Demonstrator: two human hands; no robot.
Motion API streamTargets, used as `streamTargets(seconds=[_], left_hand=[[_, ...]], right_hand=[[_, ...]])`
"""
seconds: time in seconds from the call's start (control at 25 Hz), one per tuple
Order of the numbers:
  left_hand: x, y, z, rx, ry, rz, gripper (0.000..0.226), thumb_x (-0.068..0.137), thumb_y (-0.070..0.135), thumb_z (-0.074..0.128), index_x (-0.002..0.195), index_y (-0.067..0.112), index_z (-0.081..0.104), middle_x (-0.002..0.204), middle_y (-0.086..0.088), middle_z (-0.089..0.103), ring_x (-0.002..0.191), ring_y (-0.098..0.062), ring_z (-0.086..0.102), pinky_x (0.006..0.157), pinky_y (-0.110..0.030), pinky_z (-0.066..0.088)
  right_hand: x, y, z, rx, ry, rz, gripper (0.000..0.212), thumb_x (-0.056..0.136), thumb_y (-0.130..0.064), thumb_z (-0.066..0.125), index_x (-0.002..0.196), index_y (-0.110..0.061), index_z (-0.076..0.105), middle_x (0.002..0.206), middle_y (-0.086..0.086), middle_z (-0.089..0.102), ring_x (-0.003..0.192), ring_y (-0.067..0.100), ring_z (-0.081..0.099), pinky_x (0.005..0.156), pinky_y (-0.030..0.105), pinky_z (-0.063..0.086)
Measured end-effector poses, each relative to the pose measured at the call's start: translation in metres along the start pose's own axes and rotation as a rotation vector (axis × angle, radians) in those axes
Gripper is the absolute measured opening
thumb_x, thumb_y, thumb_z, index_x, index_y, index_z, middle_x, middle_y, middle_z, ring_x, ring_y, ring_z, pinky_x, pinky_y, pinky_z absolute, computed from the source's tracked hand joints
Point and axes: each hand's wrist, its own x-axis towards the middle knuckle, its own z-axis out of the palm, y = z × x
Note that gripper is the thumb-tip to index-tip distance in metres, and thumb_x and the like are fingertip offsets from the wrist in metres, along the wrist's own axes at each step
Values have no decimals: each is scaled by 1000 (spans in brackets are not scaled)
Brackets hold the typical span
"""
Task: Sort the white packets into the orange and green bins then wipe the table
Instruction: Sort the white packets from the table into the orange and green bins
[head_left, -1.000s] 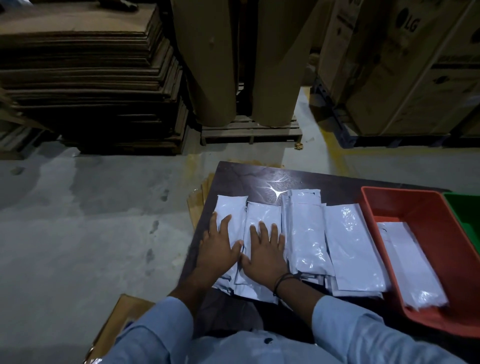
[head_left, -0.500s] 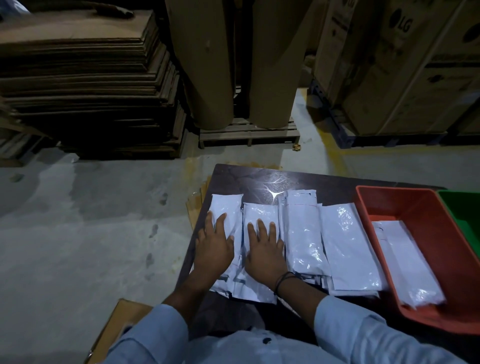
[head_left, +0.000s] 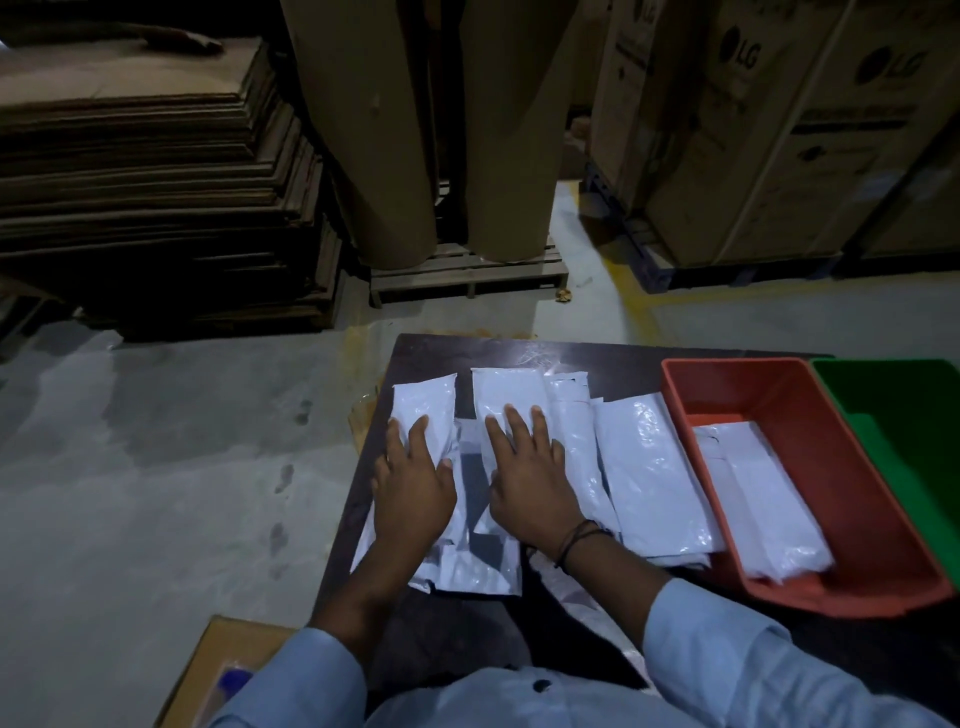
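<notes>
Several white packets (head_left: 644, 467) lie side by side and overlapping on a dark table (head_left: 613, 358). My left hand (head_left: 413, 480) rests flat, fingers straight, on the leftmost packet (head_left: 423, 402). On the neighbouring packet (head_left: 506, 392) my right hand (head_left: 530, 486) lies flat too, fingers spread. A gap between these two packets shows a grey one beneath. An orange bin (head_left: 862, 519) to the right holds white packets (head_left: 763, 509). The green bin (head_left: 904, 415) stands beyond it at the frame's right edge.
A cardboard box (head_left: 218, 670) sits on the floor by the table's near left corner. Farther off are flat cardboard stacks (head_left: 156, 208), two big paper rolls on a pallet (head_left: 467, 270) and large cartons (head_left: 779, 130). Bare concrete floor lies left of the table.
Both hands have slid apart on the packets, left hand leftward, right hand rightward, opening a gap between the two leftmost packets. The camera view has shifted left and down.
</notes>
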Motion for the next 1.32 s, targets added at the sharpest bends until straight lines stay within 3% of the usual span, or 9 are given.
streamTargets(seconds=[0.24,0.52,0.8,0.96,1.32], left_hand=[[-16,64,24,-43,-24,91,62,104,39,47,160,27,23,171,-9,7,145,-42,32,115,-56,34],[-46,153,64,-33,-75,213,61,105,40,44,160,29,21,171,-6,5,144,-40,32,116,-54,32],[-89,283,119,-97,-64,191,61,104,37,47,159,30,22,171,-5,7,144,-41,31,117,-55,32],[-120,370,169,-96,-71,275,59,104,39,46,159,31,24,171,-5,9,149,-38,27,121,-54,29],[-158,483,243,-67,-89,163,61,104,37,46,159,31,22,171,-7,8,146,-40,28,117,-54,31]], right_hand=[[-39,57,-35,9,105,50,72,93,-20,45,159,-18,16,168,6,5,155,36,-6,119,57,21],[-80,149,-70,75,214,116,69,93,-18,50,157,-18,26,167,6,16,156,33,2,120,52,23],[-126,294,-114,88,237,92,69,95,-21,52,158,-20,25,168,4,16,156,30,3,122,52,19],[-162,390,-138,98,281,110,68,91,-20,55,155,-18,32,165,5,23,155,33,10,119,50,23],[-191,538,-151,-134,24,93,73,92,-26,48,159,-20,20,168,6,13,154,36,4,115,54,28]])
